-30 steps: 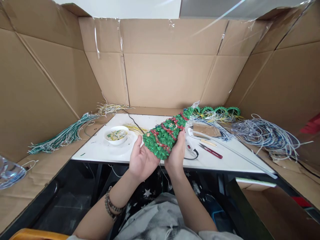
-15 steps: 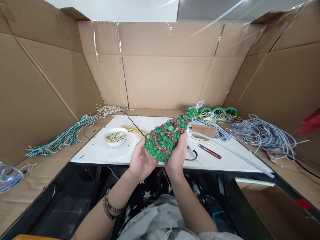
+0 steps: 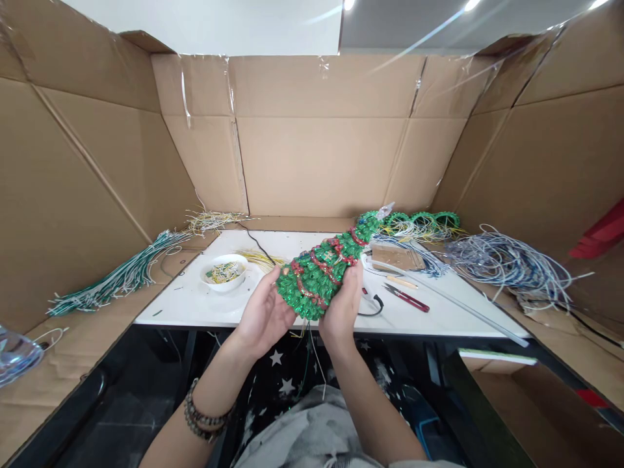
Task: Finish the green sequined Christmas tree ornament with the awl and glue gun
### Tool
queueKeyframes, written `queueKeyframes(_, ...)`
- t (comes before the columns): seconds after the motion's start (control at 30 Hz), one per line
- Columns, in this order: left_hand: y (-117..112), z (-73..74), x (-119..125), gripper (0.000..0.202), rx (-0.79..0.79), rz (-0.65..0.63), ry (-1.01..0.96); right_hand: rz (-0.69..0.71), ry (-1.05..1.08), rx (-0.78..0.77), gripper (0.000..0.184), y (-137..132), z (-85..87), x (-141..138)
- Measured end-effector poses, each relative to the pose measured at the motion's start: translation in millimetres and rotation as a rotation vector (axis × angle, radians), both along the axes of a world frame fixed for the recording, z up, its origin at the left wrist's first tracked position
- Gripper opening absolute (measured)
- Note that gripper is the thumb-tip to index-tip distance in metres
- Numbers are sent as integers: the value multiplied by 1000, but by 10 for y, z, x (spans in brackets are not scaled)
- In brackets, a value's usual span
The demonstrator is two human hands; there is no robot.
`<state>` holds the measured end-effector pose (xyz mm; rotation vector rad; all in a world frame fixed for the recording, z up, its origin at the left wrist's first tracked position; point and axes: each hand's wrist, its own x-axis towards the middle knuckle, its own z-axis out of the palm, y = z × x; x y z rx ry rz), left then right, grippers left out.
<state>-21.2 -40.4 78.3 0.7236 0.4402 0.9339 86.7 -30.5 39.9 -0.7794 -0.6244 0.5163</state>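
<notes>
A small green beaded Christmas tree (image 3: 319,276) with red bead garlands lies tilted between my hands, over the table's front edge. Its clear tip points up and to the right, its wide base towards me. My left hand (image 3: 263,313) supports the base from the left, thumb at the edge and fingertips partly hidden beneath. Along the right side, my right hand (image 3: 342,304) grips the tree with the thumb uppermost. Thin wires (image 3: 314,351) hang down from the base.
On the white table (image 3: 170,305) stand a white bowl (image 3: 224,273) of wire pieces, red-handled snips (image 3: 409,299) and a clear rod (image 3: 468,309). Wire bundles lie left (image 3: 117,276) and right (image 3: 507,263). Green beaded rings (image 3: 422,222) rest behind. Cardboard walls (image 3: 322,162) enclose three sides.
The tree has shifted slightly left and towards me. My left hand has moved left and its grip has loosened a little at the base, while the right hand keeps hold. The view has tilted slightly.
</notes>
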Motion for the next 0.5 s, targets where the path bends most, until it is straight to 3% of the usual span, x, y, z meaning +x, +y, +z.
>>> queueKeyframes(0.17,41,-17,-48,49,110,-51,48,18,28,7,56,20,-3,8)
queueKeyframes(0.33,109,-96,-89,48,263,-10,185,64,94,-12,57,51,9,77)
queueKeyframes(0.5,146,-140,-113,14,379,38,328,161,199,-43,55,46,80,151)
